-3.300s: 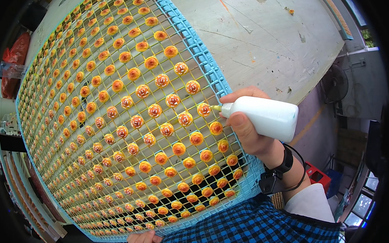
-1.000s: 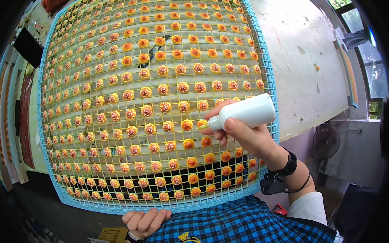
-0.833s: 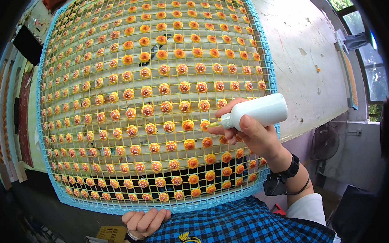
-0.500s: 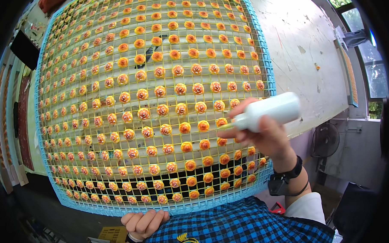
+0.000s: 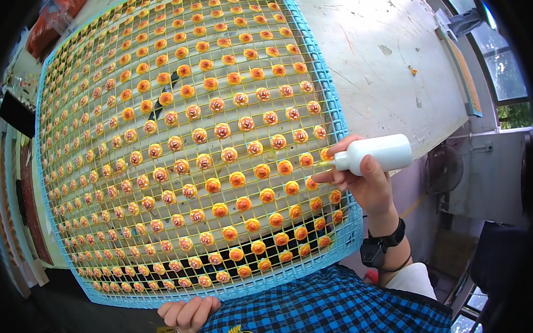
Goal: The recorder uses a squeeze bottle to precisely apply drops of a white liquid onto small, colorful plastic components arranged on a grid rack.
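My right hand (image 5: 363,178) is wrapped round a white squeeze bottle (image 5: 381,154) that lies nearly level, its thin nozzle pointing left. The nozzle tip is close above an orange flower-shaped piece (image 5: 306,159) near the right side of a mesh rack; whether it touches cannot be told. My left hand (image 5: 189,314) has its fingers curled over the near edge of the rack's blue frame (image 5: 238,290). Rows of small yellow-orange flower pieces cover the yellow mesh. Many in the middle and near-left rows carry white marks (image 5: 204,161); those at the near right (image 5: 252,225) are plain orange.
A pale, scratched worktable (image 5: 393,71) extends under and beyond the rack. A standing fan (image 5: 444,167) and windows are at the right. On the left are a dark flat panel (image 5: 17,114) and a red bag (image 5: 63,12). A blue-black checked garment covers my lap.
The view has turned, so the rack appears farther left and tilted. My right hand with the bottle is now nearer the rack's right edge. My left hand keeps its hold on the frame.
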Action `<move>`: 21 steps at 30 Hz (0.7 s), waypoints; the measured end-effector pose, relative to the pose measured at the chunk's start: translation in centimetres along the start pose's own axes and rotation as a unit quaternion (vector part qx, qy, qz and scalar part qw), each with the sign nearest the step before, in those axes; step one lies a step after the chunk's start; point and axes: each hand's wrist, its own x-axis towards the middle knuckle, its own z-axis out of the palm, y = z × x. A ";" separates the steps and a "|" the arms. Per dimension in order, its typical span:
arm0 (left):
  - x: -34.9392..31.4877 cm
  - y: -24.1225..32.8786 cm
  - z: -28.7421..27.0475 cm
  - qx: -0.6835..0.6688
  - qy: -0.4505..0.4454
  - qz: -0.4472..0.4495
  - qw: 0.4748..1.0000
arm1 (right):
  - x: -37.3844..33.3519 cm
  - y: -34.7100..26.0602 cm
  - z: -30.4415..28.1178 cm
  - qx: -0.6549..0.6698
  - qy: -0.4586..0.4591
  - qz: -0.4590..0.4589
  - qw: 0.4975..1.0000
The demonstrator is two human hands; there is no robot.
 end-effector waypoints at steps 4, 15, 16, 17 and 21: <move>-1.7 -0.2 0.0 -0.009 -0.031 0.004 0.999 | 1.4 -0.1 1.1 -0.006 -0.053 0.016 0.998; -0.1 -0.3 0.3 -0.023 0.036 -0.004 0.999 | 1.7 -0.5 0.0 0.033 -0.018 -0.017 0.999; -0.1 -0.2 0.2 -0.021 0.033 -0.009 0.999 | 1.8 -0.7 -0.3 0.035 -0.009 -0.041 0.999; -0.1 -0.1 0.2 -0.019 0.030 -0.013 0.999 | 1.8 -0.9 -0.5 0.005 0.018 -0.044 0.999; 0.5 0.7 0.1 -0.035 0.012 -0.045 0.998 | 1.3 -1.1 -1.9 -0.001 0.041 -0.057 0.998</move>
